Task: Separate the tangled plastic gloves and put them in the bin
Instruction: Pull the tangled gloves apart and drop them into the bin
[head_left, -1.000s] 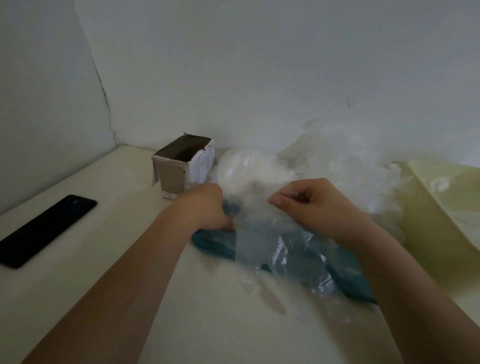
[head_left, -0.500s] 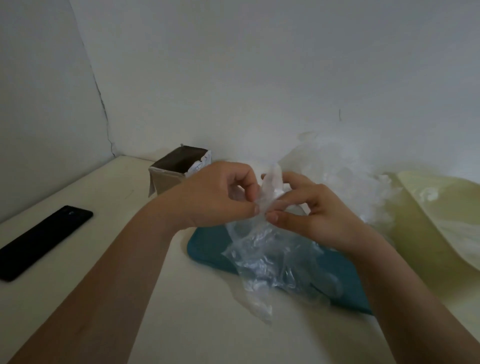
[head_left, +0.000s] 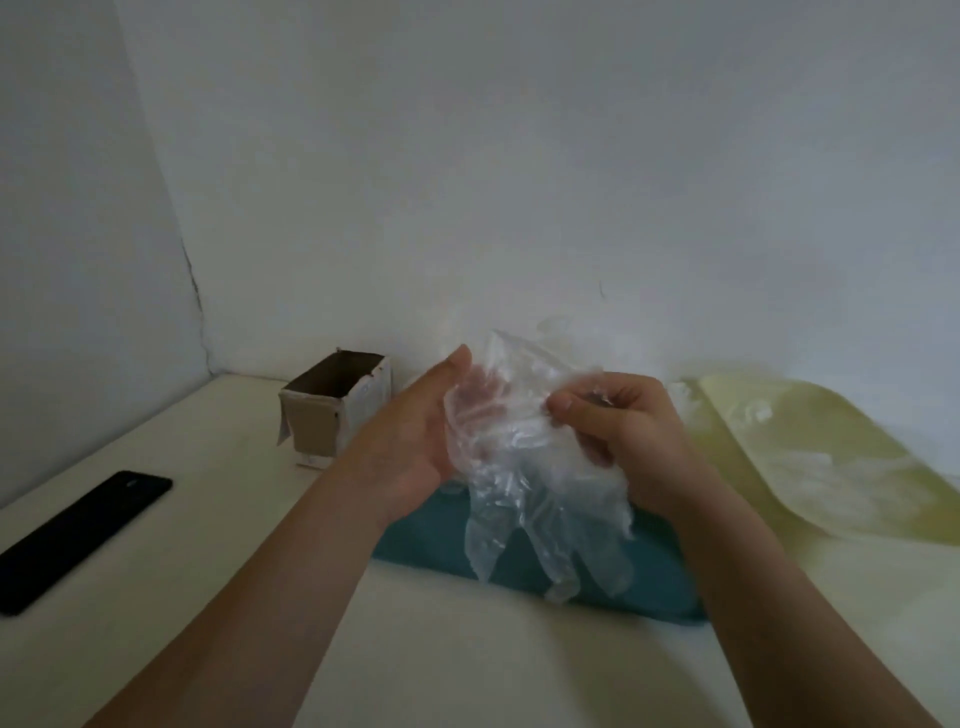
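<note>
A clear plastic glove (head_left: 519, 493) hangs between my hands above a teal tray (head_left: 421, 540), its fingers pointing down. My right hand (head_left: 639, 441) pinches the glove's upper part between thumb and fingers. My left hand (head_left: 410, 441) lies against the glove's left side with the thumb straight up; its fingers show dimly through the plastic. Behind my hands, a pile of clear gloves (head_left: 558, 330) peeks out by the wall. A pale yellow bin (head_left: 737, 457) lies at the right with a few clear gloves in it.
An open cardboard box (head_left: 317, 426) stands at the back left near the wall corner. A black phone (head_left: 78, 535) lies on the cream table (head_left: 208, 545) at the far left. White walls close off the back and left.
Both hands have risen from the pile with one glove. It was bunched between two pinches; now it hangs spread out, and my left hand has gone from pinching to lying flat against it.
</note>
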